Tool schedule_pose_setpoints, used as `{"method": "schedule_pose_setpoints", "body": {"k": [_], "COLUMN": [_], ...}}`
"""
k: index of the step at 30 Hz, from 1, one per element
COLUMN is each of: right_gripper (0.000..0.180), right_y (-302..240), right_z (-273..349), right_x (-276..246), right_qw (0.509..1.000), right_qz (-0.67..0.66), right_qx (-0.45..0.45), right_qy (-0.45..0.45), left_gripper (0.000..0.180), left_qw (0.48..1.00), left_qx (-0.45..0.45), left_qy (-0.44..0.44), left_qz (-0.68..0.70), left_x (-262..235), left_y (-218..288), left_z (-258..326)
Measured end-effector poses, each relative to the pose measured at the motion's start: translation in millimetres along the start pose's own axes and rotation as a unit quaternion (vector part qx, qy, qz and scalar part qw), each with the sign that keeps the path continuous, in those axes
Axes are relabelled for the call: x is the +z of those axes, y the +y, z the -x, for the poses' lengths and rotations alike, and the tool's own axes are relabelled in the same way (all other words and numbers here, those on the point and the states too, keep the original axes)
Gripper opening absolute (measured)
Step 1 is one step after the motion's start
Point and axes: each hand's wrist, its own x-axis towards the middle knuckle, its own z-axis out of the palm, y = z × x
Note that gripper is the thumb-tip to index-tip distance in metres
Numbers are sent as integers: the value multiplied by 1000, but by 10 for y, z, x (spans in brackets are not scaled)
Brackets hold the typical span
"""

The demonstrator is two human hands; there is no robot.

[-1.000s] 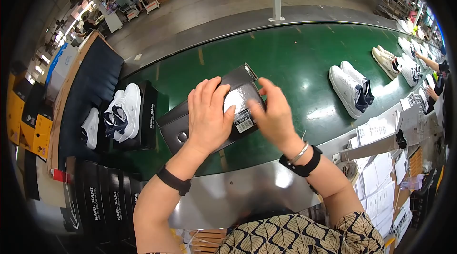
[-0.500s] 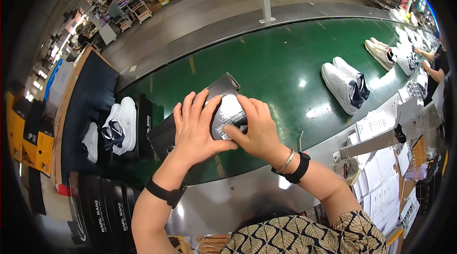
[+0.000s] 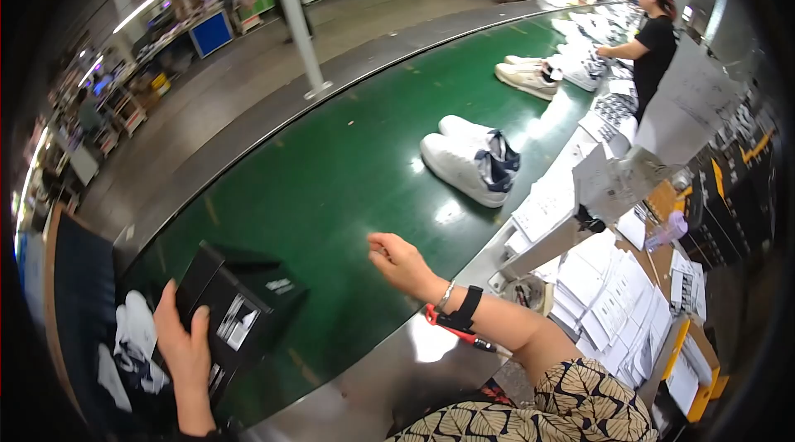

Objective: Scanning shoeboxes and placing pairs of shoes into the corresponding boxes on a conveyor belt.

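Observation:
A black shoebox (image 3: 248, 297) with a white label sits at the near left of the green conveyor belt (image 3: 331, 169). My left hand (image 3: 184, 351) grips its left side, thumb and fingers spread across the edge. Over the belt, to the right of the box, my right hand (image 3: 403, 264) hangs in the air, its fingers curled and nothing seen in them. White sneakers (image 3: 132, 342) with dark trim lie left of my left hand. Another white pair (image 3: 472, 160) stands farther up the belt, beyond my right hand.
Cream sneakers (image 3: 527, 77) and several white shoes stand farther along the belt, where a co-worker in black (image 3: 654, 48) reaches in. Paper sheets (image 3: 596, 289) cover the right side. A red-handled tool (image 3: 447, 319) is by my right wrist. A metal post (image 3: 298, 19) rises at the belt's far edge.
My right hand has left the box and hangs apart from it. The box now shows its labelled end, with my left hand at its left side. The view has swung right.

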Motion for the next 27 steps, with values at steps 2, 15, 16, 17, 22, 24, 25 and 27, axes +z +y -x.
{"method": "schedule_pose_setpoints", "body": {"k": [2, 15, 16, 17, 22, 24, 25, 27], "right_gripper": [29, 25, 25, 24, 20, 23, 26, 34], "right_y": [379, 1362, 1383, 1409, 1496, 1554, 1587, 1623], "right_z": [-16, -811, -866, -895, -1043, -1080, -1081, -1103], "right_x": [-415, -1691, -1716, -1771, -2019, -2139, -2178, -2234], "right_qw": [976, 796, 797, 779, 708, 696, 694, 695], "right_qz": [212, 487, 486, 504, 605, 624, 633, 645], "right_qx": [45, 262, 261, 262, 253, 266, 261, 273], "right_qy": [-34, 247, 246, 265, 262, 235, 224, 162], "left_gripper": [40, 31, 34, 36, 45, 54, 56, 58], "left_qw": [1000, 968, 974, 987, 969, 905, 887, 865], "left_qx": [-10, 151, 129, 81, -129, -293, -346, -404], "left_qy": [17, 17, 25, -24, -68, -133, -138, -142], "left_qz": [6, -199, -182, -133, -199, -278, -272, -263], "left_x": [8, 746, 940, 1061, 1357, 1428, 1442, 1495], "left_y": [-158, -542, -632, -627, -548, -503, -441, -402], "left_z": [-12, 288, 508, 710, 2207, 2850, 3036, 3237]}}
